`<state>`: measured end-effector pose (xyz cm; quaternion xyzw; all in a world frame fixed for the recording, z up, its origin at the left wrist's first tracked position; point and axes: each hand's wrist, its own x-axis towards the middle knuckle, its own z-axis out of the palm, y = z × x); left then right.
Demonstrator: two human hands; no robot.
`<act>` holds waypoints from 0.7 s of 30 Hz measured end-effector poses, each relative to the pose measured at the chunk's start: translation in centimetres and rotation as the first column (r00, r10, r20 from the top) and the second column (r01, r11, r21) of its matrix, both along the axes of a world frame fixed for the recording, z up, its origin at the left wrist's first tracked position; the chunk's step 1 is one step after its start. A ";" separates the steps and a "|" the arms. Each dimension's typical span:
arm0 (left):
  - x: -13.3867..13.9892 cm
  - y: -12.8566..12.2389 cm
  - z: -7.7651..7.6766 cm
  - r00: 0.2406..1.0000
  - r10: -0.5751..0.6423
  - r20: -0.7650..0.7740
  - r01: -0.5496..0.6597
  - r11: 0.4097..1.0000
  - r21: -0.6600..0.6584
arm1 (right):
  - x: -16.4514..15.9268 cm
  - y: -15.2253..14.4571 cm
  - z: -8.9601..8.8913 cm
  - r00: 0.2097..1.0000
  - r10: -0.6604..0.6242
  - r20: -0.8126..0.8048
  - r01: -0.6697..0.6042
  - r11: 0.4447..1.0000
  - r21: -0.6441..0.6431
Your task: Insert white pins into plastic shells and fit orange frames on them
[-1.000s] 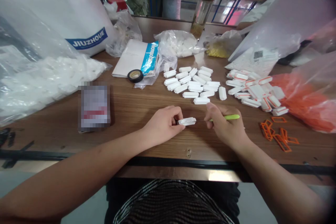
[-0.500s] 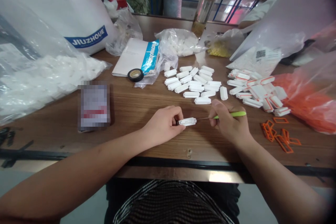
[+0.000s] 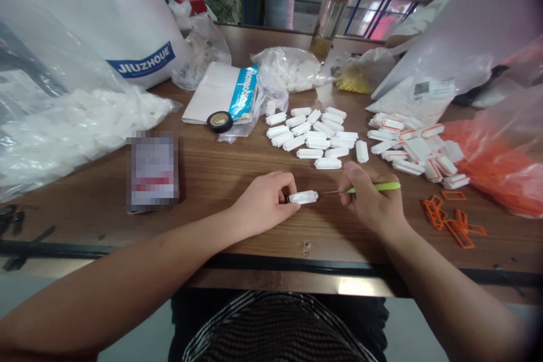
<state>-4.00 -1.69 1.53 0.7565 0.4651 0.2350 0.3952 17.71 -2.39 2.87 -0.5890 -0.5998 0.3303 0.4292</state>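
Note:
Between the thumb and fingers of my left hand (image 3: 267,201) is a small white plastic housing (image 3: 304,197), with rows of tiny marks on its upper face. My right hand (image 3: 369,195) is closed around a screwdriver (image 3: 388,186) with a lime-green handle and a thin metal shaft. The shaft points left, its tip at the right end of the housing; whether it goes inside I cannot tell. Beyond my hands lie several similar white housings (image 3: 316,138). To the right is a heap of white housings with orange edges (image 3: 418,147), and nearer, loose orange rectangular frames (image 3: 459,233).
A clear bag of white parts (image 3: 76,130) and a blurred-out flat object (image 3: 153,172) are on the left. Black tape (image 3: 219,121) rests by a booklet (image 3: 212,90). A bag of orange parts (image 3: 500,169) stands right; a bottle (image 3: 333,17) stands at the back.
Very little differs. My right hand and the screwdriver have shifted slightly to the right; my left hand still holds the housing in the same spot.

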 end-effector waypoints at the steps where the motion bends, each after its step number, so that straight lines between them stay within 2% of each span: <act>1: 0.0 0.0 0.0 1.000 0.002 -0.002 -0.002 1.000 -0.001 | 0.0 0.0 0.0 1.000 0.000 -0.001 0.000 1.000 0.001; 11: 0.0 -0.1 0.2 1.000 -0.001 0.002 0.001 1.000 -0.003 | -0.3 0.2 0.6 0.988 0.022 0.153 -0.021 1.000 -0.010; 18: 0.1 -0.1 0.1 1.000 0.014 0.012 -0.014 1.000 -0.018 | -1.0 -1.0 1.0 0.915 0.152 0.373 -0.217 0.966 0.139; 21: 0.1 -0.1 0.2 1.000 0.006 0.006 -0.006 1.000 -0.027 | -0.9 -1.0 0.9 0.944 0.132 0.303 -0.180 0.974 0.137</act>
